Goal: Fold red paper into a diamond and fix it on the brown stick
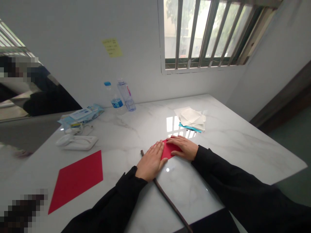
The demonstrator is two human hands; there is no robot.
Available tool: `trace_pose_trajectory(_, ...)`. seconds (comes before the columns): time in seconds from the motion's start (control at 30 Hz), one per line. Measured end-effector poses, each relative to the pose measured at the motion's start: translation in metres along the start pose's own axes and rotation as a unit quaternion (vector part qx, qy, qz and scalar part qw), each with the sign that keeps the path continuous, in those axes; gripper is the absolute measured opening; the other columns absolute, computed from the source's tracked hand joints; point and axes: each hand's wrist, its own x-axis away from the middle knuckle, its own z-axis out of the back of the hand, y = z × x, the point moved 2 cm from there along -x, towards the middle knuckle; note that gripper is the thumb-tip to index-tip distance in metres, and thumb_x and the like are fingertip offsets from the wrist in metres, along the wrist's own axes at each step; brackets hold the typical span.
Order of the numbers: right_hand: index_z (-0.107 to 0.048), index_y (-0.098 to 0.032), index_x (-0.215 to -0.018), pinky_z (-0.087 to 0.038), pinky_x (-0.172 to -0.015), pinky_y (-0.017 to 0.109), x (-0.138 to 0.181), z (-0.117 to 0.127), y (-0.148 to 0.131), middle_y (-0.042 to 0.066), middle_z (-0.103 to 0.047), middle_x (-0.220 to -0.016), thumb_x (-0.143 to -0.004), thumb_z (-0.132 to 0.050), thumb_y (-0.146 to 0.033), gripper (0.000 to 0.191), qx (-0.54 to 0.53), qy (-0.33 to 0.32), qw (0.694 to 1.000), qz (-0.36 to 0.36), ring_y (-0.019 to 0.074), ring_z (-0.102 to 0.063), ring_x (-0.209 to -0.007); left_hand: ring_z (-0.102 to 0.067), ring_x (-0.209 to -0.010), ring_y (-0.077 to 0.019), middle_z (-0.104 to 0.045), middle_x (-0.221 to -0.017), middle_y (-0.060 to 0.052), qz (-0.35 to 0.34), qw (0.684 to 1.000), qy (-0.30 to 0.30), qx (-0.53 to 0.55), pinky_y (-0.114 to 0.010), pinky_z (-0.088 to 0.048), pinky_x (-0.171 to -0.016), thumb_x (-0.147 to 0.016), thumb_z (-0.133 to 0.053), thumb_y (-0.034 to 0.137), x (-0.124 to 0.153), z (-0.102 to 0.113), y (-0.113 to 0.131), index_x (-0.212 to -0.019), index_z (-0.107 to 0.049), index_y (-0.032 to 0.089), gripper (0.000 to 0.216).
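Head view: left hand (151, 160) and right hand (183, 146), both flat, grips released, pressed a partly folded red paper (169, 149) on the table (243, 142); further folds apparently remained.

Soft daylight enters through the barred window (206, 32), which is overexposed to near white. The glossy table (136, 129) mirrors it as a bright patch of glare just beyond the hands, with a small highlight nearer. Shadows are faint and diffuse. The wide lens bends and tilts the walls and table edges. Pixelated blocks cover two spots at the left edge. Focus is fairly sharp throughout.
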Motion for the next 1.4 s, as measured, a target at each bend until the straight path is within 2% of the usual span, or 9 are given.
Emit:
trace_pose_trajectory(0.23,-0.060,-0.022,-0.145,-0.036,-0.125,0.059,0.003,0.013,0.015,0.013,-0.057,-0.155,-0.095,-0.072,-0.039,0.054,-0.016,-0.011,1.000,0.015,0.0323,-0.046,-0.149,-0.034,-0.157,-0.0282,-0.035,-0.168,-0.019,0.009,0.998,-0.018,0.054,-0.047,-0.033,-0.127,-0.105,-0.047,0.052,0.002,0.010,-0.005,-0.163,-0.033,0.011,0.072)
trace_pose_trajectory(0.47,-0.062,-0.023,-0.145,-0.038,-0.123,0.060,0.003,0.019,0.014,0.011,-0.057,-0.155,-0.095,-0.072,-0.039,0.054,-0.013,-0.032,0.999,0.001,0.0341,-0.046,-0.148,-0.041,-0.154,-0.0275,-0.044,-0.165,-0.014,0.071,0.991,-0.032,0.109,-0.045,-0.035,-0.126,-0.098,-0.061,0.054,0.000,0.030,-0.005,-0.156,-0.048,0.018,0.070)
trace_pose_trajectory(0.73,-0.064,-0.023,-0.144,-0.042,-0.119,0.062,0.003,0.019,0.019,0.014,-0.058,-0.153,-0.093,-0.074,-0.041,0.056,-0.027,-0.023,0.999,0.006,0.0359,-0.048,-0.144,-0.050,-0.146,-0.0358,-0.057,-0.155,-0.010,0.111,0.989,-0.041,0.086,-0.052,-0.040,-0.121,-0.085,-0.078,0.059,0.002,0.044,-0.015,-0.147,-0.061,0.025,0.073)
trace_pose_trajectory(0.83,-0.070,-0.024,-0.137,-0.041,-0.118,0.060,0.003,0.019,0.020,0.014,-0.059,-0.152,-0.093,-0.075,-0.037,0.047,-0.012,0.011,1.000,0.003,0.0349,-0.049,-0.143,-0.046,-0.147,-0.0385,-0.058,-0.155,-0.010,0.092,0.991,-0.040,0.085,-0.054,-0.039,-0.121,-0.080,-0.079,0.064,0.003,0.044,-0.028,-0.148,-0.060,0.026,0.080)
trace_pose_trajectory(0.97,-0.081,-0.026,-0.113,-0.045,-0.113,0.055,0.001,0.023,0.017,0.011,-0.064,-0.144,-0.092,-0.074,-0.022,0.023,0.025,0.062,0.998,0.008,0.0320,-0.056,-0.129,-0.046,-0.146,-0.0345,-0.058,-0.154,-0.010,0.040,0.994,-0.028,0.098,-0.052,-0.037,-0.122,-0.086,-0.078,0.052,0.003,0.051,-0.044,-0.139,-0.066,0.027,0.060)
trace_pose_trajectory(1.07,-0.083,-0.027,-0.107,-0.051,-0.104,0.048,-0.001,0.023,0.015,0.009,-0.071,-0.126,-0.095,-0.068,-0.018,0.021,0.016,0.064,0.998,0.013,0.0270,-0.061,-0.113,-0.057,-0.131,-0.0298,-0.065,-0.140,-0.010,0.042,0.993,0.006,0.110,-0.046,-0.043,-0.115,-0.094,-0.070,0.044,0.003,0.063,-0.051,-0.130,-0.071,0.027,0.040)
trace_pose_trajectory(1.17,-0.084,-0.028,-0.104,-0.054,-0.096,0.042,-0.002,0.021,0.015,0.009,-0.071,-0.117,-0.097,-0.063,-0.014,0.026,-0.001,0.060,0.998,0.008,0.0244,-0.062,-0.104,-0.061,-0.116,-0.0269,-0.069,-0.123,-0.009,0.056,0.991,-0.001,0.119,-0.041,-0.046,-0.106,-0.097,-0.060,0.042,0.006,0.074,-0.054,-0.117,-0.075,0.027,0.029)
trace_pose_trajectory(1.3,-0.084,-0.027,-0.102,-0.054,-0.093,0.039,-0.002,0.018,0.014,0.009,-0.070,-0.117,-0.092,-0.056,-0.001,0.039,-0.015,0.058,0.998,0.015,0.0225,-0.063,-0.101,-0.065,-0.098,-0.0269,-0.070,-0.099,-0.007,0.152,0.982,-0.064,0.086,-0.037,-0.047,-0.090,-0.089,-0.065,0.045,0.018,0.081,-0.067,-0.101,-0.075,0.025,0.025)
trace_pose_trajectory(1.4,-0.084,-0.025,-0.099,-0.054,-0.091,0.037,-0.003,0.018,0.012,0.008,-0.070,-0.115,-0.088,-0.051,0.005,0.046,-0.030,0.056,0.998,0.015,0.0211,-0.064,-0.098,-0.067,-0.082,-0.0246,-0.070,-0.085,-0.003,0.221,0.962,-0.127,0.094,-0.032,-0.044,-0.074,-0.087,-0.064,0.051,0.027,0.084,-0.074,-0.099,-0.071,0.026,0.029)
